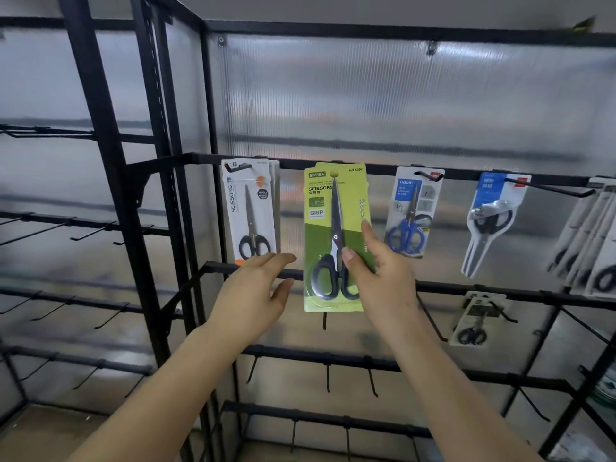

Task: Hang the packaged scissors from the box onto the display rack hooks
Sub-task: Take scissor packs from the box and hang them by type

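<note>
While the right hand [380,271] pinches the green scissors pack [335,236] by its lower right edge, thumb on the front and fingers behind, the card stands upright against the top rail [466,171] of the black display rack [110,181]. Its upper edge reaches that rail; whether its hole sits on a hook cannot be told. The left hand [255,295] hovers just left of the pack, fingers loosely spread and holding nothing, its fingertips near the bottom of a white scissors pack [250,211] that hangs from a hook on the same rail.

To the right of the green card hang a blue-handled scissors pack [411,213] and, further along, a blue-topped shears pack [493,221], each on its own hook, with several grey-white packs [590,238] crowded at the far right edge. One rail lower, a small scissors pack [476,320] hangs tilted on a hook. Bare black hooks [328,378] jut from the lower rails beneath the hands. A ribbed translucent panel [366,105] backs the rack. No box shows in this view.
</note>
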The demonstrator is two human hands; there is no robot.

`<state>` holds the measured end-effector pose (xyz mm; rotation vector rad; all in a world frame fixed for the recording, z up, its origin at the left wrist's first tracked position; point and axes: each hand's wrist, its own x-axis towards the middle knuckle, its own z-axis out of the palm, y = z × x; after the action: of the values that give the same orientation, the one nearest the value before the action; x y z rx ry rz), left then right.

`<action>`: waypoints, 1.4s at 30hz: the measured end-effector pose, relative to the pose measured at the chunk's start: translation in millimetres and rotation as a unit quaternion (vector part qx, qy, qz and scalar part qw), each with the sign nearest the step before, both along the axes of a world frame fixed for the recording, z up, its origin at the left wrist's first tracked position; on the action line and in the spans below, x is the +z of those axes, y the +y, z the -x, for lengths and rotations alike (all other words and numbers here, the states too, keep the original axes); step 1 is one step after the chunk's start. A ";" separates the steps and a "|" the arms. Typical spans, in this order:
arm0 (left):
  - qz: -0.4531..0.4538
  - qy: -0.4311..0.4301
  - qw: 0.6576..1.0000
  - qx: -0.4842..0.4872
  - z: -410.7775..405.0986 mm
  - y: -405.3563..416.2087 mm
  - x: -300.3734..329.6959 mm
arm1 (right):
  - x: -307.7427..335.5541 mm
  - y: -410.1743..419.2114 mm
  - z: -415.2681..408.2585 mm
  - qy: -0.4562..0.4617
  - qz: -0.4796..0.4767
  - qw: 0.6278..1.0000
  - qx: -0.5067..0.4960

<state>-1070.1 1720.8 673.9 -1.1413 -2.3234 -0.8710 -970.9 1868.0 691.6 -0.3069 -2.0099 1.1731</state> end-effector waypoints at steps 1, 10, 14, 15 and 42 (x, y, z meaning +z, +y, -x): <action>-0.002 -0.002 1.000 0.000 -0.9 0.2 0.5 | -0.3 -1.1 -0.6 0.005 0.009 1.000 0.001; 0.007 -0.004 1.000 0.003 -1.1 -2.6 3.7 | -4.3 0.0 -0.2 0.008 0.026 1.000 -0.015; 0.003 -0.005 1.000 0.003 -2.5 -3.9 5.7 | -5.7 -0.1 -0.5 -0.016 0.018 1.000 -0.014; 0.000 -0.005 1.000 0.004 -3.0 -3.9 6.3 | -6.0 0.1 -1.2 -0.032 0.007 0.999 -0.022; 0.133 -0.056 0.985 -0.094 -5.1 73.2 -79.5 | -83.8 59.3 -25.1 -0.293 -0.213 0.931 -0.056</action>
<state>-1065.0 1794.0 594.4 -1.4774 -2.5110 -0.7200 -945.9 1927.3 607.7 -0.5897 -2.6539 0.5765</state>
